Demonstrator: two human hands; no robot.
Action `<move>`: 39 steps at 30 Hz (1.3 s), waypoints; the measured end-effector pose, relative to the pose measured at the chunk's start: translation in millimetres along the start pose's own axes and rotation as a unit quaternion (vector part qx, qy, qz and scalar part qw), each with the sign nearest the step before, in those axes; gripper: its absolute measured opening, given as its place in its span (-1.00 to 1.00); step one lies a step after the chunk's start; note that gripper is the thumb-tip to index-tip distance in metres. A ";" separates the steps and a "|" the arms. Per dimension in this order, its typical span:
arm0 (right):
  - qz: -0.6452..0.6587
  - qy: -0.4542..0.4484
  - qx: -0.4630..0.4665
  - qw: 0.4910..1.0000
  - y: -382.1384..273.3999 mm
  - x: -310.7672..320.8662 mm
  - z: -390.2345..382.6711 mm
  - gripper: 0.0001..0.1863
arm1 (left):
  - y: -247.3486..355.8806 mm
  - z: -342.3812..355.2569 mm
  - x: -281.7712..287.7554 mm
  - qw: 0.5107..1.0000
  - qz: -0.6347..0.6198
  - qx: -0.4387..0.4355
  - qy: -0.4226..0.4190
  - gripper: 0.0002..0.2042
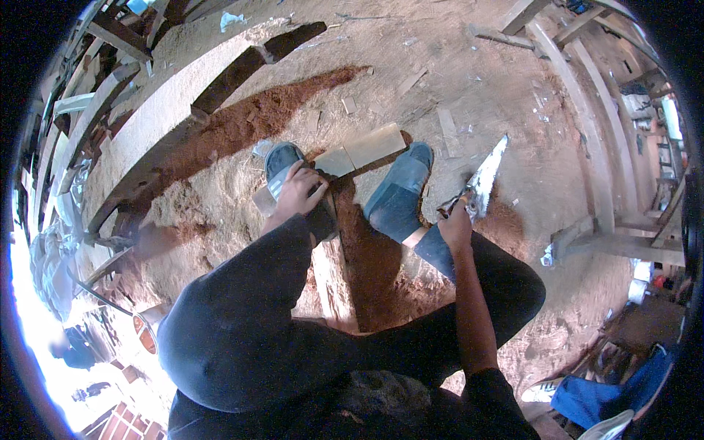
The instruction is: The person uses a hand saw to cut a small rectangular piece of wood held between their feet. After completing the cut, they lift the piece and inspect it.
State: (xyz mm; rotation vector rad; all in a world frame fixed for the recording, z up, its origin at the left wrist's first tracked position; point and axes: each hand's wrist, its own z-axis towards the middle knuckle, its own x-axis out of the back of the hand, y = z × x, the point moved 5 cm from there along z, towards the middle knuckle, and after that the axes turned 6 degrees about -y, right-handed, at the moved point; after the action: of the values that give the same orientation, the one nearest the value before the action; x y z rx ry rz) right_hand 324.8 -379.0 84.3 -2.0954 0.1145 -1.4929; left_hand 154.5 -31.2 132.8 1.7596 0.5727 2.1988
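Observation:
My right hand (456, 224) is closed round the handle of a handsaw (485, 176), beside my right shin. Its pale blade points up and away to the right, clear of the wood. My left hand (297, 192) lies with its fingers spread over my left foot, by the dark slide sandal (282, 158), and holds nothing that I can see. A short pale board (375, 145) lies between my feet, with a thin line across it. Its left end is next to my left foot and its right end near my other sandal (418, 155).
A thick timber beam (165, 110) slants across the left. Wooden frames (587, 125) stand at the right. Sawdust (271, 103) and wood scraps (348, 105) cover the ground. A person's blue trouser leg (612, 392) and a shoe (541, 390) show at lower right.

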 end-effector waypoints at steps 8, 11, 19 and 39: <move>-0.109 -0.014 -0.035 0.993 -12.4 -19.0 8.8 -0.16 | -3.0 -3.2 0.2 0.999 -0.031 0.017 -0.011 -0.83; -0.132 -0.024 -0.056 0.989 -16.7 -20.3 9.8 -0.16 | -1.2 -3.3 1.5 0.999 -0.040 0.015 -0.009 -0.83; -0.121 -0.015 -0.038 0.992 -14.1 -19.8 10.8 -0.19 | -3.5 -2.0 -2.2 0.999 -0.031 0.015 -0.015 -0.82; -0.318 -0.204 -0.021 0.926 -5.1 -48.1 -32.8 -0.07 | -4.7 -0.7 -6.9 0.999 -0.024 0.023 -0.017 -0.81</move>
State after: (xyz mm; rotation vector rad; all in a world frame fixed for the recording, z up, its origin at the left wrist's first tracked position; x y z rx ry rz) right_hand 276.1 -369.3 53.4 -2.5697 -0.7638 -1.3326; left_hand 155.2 -30.2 124.6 1.7841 0.6555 2.1349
